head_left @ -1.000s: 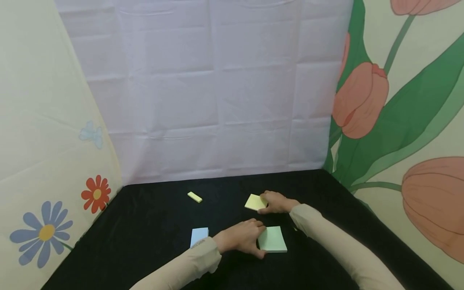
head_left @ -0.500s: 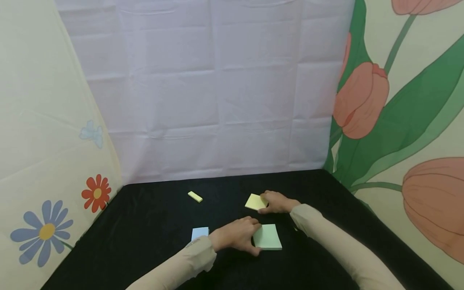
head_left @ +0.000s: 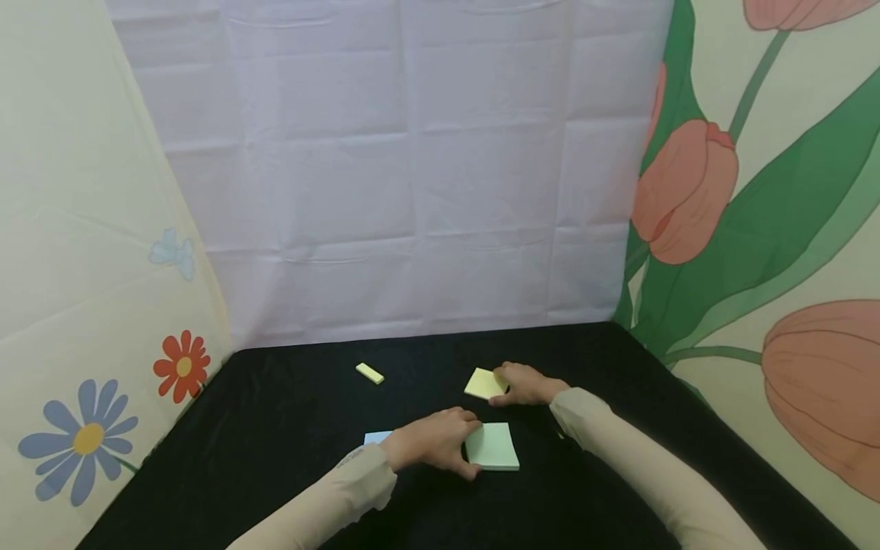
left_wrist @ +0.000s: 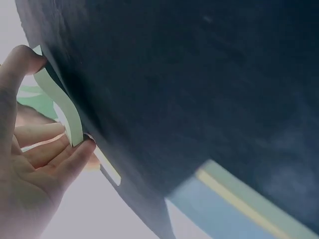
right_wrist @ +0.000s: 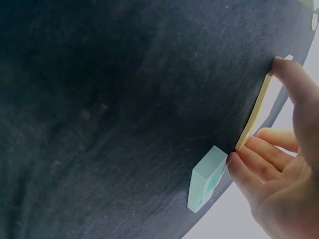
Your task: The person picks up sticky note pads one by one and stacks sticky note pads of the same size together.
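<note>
In the head view my left hand (head_left: 436,441) grips the left side of a pale green sticky note pad (head_left: 495,447), thumb at its near edge. The left wrist view has this pad (left_wrist: 67,109) bent in a wave between thumb and fingertips. Farther back, my right hand (head_left: 528,383) holds a yellow sticky note pad (head_left: 484,384) by its right side. In the right wrist view, thumb and fingers span the yellow pad's edge (right_wrist: 255,114). A mint-coloured block (right_wrist: 207,177) sits by those fingertips; the right hand hides it from the head view.
A blue pad (head_left: 377,438) is mostly covered by the left wrist; the left wrist view shows its layered side (left_wrist: 224,204). A small yellow strip pad (head_left: 370,373) lies at the back left of the black cloth (head_left: 289,428). A white sheet (head_left: 412,191) hangs behind.
My left hand has slid the green pad leftward and slightly away, and now covers more of the blue pad. The right hand and the yellow pad have stayed in place.
</note>
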Tool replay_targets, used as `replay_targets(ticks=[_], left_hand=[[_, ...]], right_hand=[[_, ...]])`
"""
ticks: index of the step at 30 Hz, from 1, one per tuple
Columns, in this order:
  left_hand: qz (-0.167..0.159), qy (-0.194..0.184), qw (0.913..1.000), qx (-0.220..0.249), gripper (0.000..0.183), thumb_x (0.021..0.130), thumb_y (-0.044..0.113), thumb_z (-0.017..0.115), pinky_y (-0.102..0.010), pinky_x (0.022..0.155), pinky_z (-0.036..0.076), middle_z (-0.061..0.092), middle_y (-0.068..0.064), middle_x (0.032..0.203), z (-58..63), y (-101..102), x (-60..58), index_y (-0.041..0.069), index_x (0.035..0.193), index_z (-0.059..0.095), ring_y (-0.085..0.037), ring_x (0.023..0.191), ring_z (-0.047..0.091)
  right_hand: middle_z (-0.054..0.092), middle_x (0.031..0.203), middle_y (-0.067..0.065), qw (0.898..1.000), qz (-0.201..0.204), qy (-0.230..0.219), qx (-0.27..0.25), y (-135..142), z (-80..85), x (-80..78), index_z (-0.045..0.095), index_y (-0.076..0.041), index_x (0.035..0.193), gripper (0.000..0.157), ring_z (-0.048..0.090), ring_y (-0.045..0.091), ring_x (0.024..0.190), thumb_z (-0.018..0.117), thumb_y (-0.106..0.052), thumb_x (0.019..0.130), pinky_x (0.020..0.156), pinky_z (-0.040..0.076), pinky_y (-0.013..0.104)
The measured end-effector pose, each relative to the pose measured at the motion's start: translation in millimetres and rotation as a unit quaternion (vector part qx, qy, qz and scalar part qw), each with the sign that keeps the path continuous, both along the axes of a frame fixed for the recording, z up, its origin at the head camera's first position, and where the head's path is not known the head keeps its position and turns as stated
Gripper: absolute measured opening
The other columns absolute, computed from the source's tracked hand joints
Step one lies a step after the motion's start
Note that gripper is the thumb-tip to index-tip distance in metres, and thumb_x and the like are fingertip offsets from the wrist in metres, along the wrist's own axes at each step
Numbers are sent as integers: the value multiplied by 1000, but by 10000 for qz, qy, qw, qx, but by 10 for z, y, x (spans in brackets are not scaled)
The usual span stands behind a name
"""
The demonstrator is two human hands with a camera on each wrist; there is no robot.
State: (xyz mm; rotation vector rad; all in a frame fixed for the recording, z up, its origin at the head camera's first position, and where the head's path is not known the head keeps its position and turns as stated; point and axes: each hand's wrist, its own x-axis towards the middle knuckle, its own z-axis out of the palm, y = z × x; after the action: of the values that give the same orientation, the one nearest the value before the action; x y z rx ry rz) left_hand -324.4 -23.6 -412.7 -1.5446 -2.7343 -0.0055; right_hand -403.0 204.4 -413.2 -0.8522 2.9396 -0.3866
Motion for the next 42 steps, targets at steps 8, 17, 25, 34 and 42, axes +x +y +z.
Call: replay_targets(ticks=[8, 17, 25, 34, 42], left_hand=[[272, -81, 9996, 12, 60, 84, 49, 73, -16, 74, 44, 61, 3, 114, 17, -160, -7, 9, 127, 61, -5, 92, 51], [346, -256, 9991, -61, 62, 84, 50, 72, -17, 75, 44, 61, 1, 117, 20, -257, -17, 8, 129, 61, -6, 93, 52], [464, -328, 9984, -30, 63, 84, 50, 73, -19, 76, 45, 61, 0, 121, 9, -395, -45, 8, 131, 60, -7, 96, 52], [481, -323, 9983, 7, 64, 85, 49, 73, -19, 78, 46, 60, 0, 124, -27, -504, 6, 9, 132, 59, -9, 100, 53], [484, -346, 9982, 45, 63, 85, 51, 73, -19, 77, 45, 61, 1, 124, -46, -547, 26, 10, 131, 61, -9, 99, 51]], right_hand=[[53, 91, 4, 9999, -35, 90, 58, 4, 1, -14, 62, 4, 114, 50, 45, 16, 74, 77, -35, 86, 64, 38, 29], [53, 90, 4, 9999, -10, 125, 38, 9, 25, 2, 62, 3, 112, 48, 45, 16, 74, 78, -34, 86, 64, 38, 29], [53, 90, 5, 9998, 81, 203, 11, 8, 74, -24, 62, 2, 110, 45, 45, 16, 74, 78, -33, 86, 64, 38, 29], [51, 86, 4, 9997, 126, 222, -5, 3, 36, -21, 61, 0, 104, 41, 43, 16, 72, 78, -32, 85, 63, 36, 29], [51, 87, 4, 9998, 98, 163, -33, 0, 10, 7, 61, 0, 105, 41, 44, 15, 73, 78, -32, 85, 64, 37, 29]])
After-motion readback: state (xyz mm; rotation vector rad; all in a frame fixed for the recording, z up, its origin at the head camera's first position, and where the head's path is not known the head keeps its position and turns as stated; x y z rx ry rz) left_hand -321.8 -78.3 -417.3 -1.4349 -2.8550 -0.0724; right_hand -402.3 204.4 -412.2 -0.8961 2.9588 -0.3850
